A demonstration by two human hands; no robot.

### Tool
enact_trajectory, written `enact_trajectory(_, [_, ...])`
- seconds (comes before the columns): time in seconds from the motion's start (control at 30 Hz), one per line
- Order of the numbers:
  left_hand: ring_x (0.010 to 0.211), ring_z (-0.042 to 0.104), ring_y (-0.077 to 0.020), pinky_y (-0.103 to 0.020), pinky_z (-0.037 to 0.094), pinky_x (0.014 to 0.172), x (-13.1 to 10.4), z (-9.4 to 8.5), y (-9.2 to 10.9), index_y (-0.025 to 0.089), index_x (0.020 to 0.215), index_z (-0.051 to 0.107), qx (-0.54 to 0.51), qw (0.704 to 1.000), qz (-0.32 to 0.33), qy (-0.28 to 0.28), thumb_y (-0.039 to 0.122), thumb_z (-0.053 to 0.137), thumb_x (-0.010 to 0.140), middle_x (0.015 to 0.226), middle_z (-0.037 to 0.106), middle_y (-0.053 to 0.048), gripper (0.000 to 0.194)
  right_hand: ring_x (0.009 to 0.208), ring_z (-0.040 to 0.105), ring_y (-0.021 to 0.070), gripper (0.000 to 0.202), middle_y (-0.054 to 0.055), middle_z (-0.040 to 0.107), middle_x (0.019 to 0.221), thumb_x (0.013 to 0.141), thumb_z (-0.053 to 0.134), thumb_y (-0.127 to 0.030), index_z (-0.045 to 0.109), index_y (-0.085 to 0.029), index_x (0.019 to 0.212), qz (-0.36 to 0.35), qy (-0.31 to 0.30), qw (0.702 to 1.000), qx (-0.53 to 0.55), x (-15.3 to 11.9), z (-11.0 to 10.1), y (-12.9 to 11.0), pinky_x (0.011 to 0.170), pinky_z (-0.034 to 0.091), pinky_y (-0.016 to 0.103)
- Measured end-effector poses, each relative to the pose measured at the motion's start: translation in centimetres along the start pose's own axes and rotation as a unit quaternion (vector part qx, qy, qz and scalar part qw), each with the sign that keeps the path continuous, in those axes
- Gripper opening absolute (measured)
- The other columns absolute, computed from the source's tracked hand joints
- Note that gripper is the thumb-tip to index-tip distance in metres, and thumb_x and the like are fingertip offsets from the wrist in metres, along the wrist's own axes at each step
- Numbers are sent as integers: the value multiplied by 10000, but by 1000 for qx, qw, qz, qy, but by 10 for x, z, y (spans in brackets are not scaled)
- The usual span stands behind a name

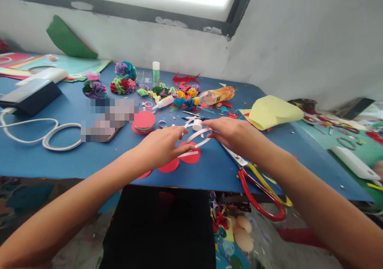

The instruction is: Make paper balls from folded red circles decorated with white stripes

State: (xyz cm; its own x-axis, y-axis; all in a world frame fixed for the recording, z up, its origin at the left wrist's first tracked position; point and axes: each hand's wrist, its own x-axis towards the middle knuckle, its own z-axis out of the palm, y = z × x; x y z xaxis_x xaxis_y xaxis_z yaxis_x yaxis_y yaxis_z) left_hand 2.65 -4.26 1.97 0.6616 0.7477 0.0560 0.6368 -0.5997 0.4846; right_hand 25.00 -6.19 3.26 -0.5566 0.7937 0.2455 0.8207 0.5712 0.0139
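A thin white paper strip (198,134) bows between my two hands above the blue table. My left hand (167,142) pinches its left end between thumb and fingers. Its right end is in the closed fingertips of my right hand (229,130). Below them lie red paper circles (191,156) in a row, one with a white strip across it. A small white paper roll (197,125) and more strips lie just beyond my hands. To the left is a stack of round red paper pieces (144,121).
Large red- and yellow-handled scissors (259,189) overhang the front edge beneath my right forearm. Behind are a glue stick (156,74), an orange bottle (220,95), paper flowers (125,70) and scraps. Yellow paper (272,112) lies right, a white cable (62,137) left.
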Motion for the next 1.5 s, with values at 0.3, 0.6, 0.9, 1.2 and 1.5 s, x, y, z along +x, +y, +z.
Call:
enact_trajectory(0.3, [578, 496, -114, -229, 354, 531, 10, 11, -16, 168, 758, 577, -192, 981, 19, -16, 413, 464, 867, 660, 594, 10, 292, 903, 619, 272, 337, 131, 633, 976, 845, 549, -416, 559, -128, 1019, 182, 49, 981, -43, -58, 4, -7, 774, 504, 401])
enact_trajectory(0.6, [679, 579, -132, -252, 447, 631, 11, 14, -14, 160, 769, 559, -288, 953, 49, -78, 357, 414, 891, 735, 621, -20, 273, 912, 614, 288, 504, 140, 633, 983, 810, 494, -533, 533, -136, 1118, 396, 46, 914, 72, -159, 42, -22, 800, 490, 441])
enact_trajectory(0.9, [640, 548, -141, -261, 427, 595, 17, 16, -20, 163, 748, 547, -267, 960, 57, -58, 386, 362, 902, 697, 582, -21, 328, 843, 627, 299, 406, 135, 649, 902, 847, 426, -518, 604, -165, 937, 381, 63, 922, 11, -154, 45, -26, 730, 493, 444])
enact_trajectory(1.2, [651, 536, -134, -258, 423, 643, 21, 24, -25, 181, 738, 493, -244, 966, 79, -41, 378, 316, 919, 731, 609, -18, 321, 950, 634, 336, 447, 163, 645, 1076, 861, 383, -528, 557, -162, 1048, 418, 31, 908, -3, -159, 32, -53, 724, 519, 457])
enact_trajectory(1.5, [617, 496, -119, -223, 383, 599, 24, 25, -23, 192, 787, 442, -231, 968, 96, -22, 362, 278, 929, 708, 570, 5, 275, 1055, 599, 334, 519, 164, 604, 1175, 695, 636, -427, 530, -154, 1123, 399, -65, 911, 79, -153, 17, -107, 791, 542, 439])
